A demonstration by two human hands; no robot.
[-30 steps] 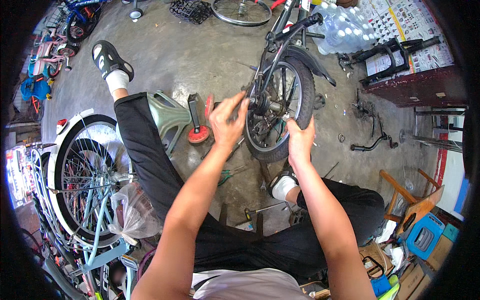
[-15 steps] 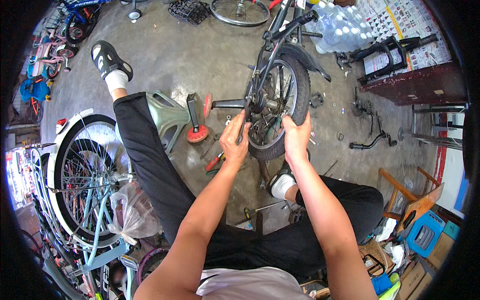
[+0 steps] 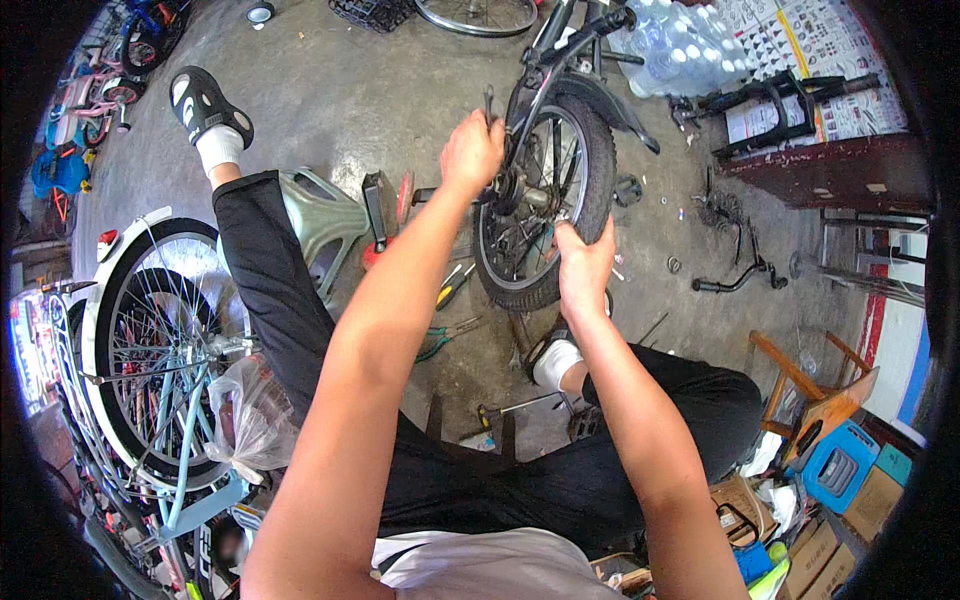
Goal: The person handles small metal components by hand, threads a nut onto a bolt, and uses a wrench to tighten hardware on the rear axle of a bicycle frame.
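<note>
A small black bicycle leans across the floor in front of me, its knobby-tyred wheel [image 3: 606,165] toward me. My left hand [image 3: 472,152] is closed in a fist beside the frame, left of the hub. The end of a slim dark metal tool [image 3: 489,98], apparently a wrench, sticks out above that fist; the rest is hidden in my grip. With my right hand [image 3: 585,255] I grip the wheel's near right side, thumb over the rim toward the spokes and fingers around the tyre. A crank arm [image 3: 425,196] shows partly behind my left wrist.
On the floor lie pliers [image 3: 434,346], a screwdriver [image 3: 450,292] and a hammer [image 3: 490,415]. A pale green stool [image 3: 325,215] stands by my left leg. A larger bicycle wheel [image 3: 105,300] is at left; bottled water [image 3: 685,50] and a black fork [image 3: 790,110] lie back right.
My left hand has moved up and away along the bicycle and turned into a fist, the tool's end now pointing upward. My right hand stays on the wheel. The view has shifted slightly.
</note>
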